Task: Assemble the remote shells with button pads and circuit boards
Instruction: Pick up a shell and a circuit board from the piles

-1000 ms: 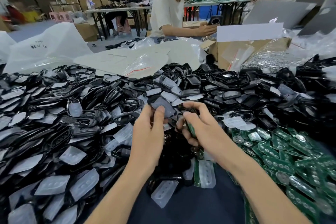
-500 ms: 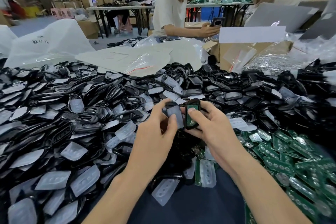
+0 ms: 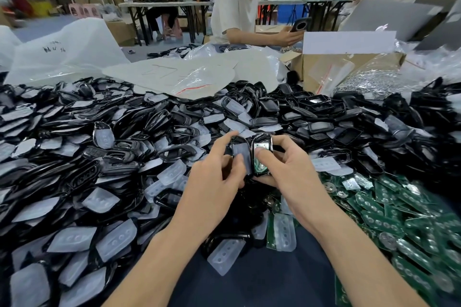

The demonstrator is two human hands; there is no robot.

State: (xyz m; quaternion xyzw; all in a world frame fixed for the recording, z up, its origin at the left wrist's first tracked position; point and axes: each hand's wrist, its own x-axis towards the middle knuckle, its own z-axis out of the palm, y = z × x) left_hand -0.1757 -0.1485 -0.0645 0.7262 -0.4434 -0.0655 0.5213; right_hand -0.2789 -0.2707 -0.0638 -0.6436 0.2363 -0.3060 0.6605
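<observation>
Shell halves x2 sit in both hands at frame ctr, just above the heap. L hand (image 3: 214, 182) grips the left shell half (image 3: 235, 139), black, w/ a translucent button pad (image 3: 241, 156) seated in it. Index finger is stretched along its top edge, thumb curled onto the pad. R hand (image 3: 291, 172) grips the right shell half (image 3: 259, 139), w/ a green circuit board (image 3: 259, 167) inside. Thumb presses on the board face, other fingers wrap behind. Halves are side by side, open faces to cam; edges touching or just apart, can't tell.

Around the hands:
- shell pile (image 3: 149, 127) runs 7 to 2 o'clock, black, w/ loose pads mixed all through
- board heap (image 3: 399, 219) at 4 o'clock, green, some w/ round metal contacts
- single loose pad (image 3: 225, 254) at 6 o'clock, on the edge of the dark blue table (image 3: 249, 286)
- plastic bags (image 3: 67, 50) at 10–12 o'clock, lying on the far side of the pile
- cardboard box (image 3: 349, 67) at 1 o'clock, small zip bag leaning on its front
- person in white tee (image 3: 237, 5) at 12 o'clock, seated across, holding a phone (image 3: 300, 24)
</observation>
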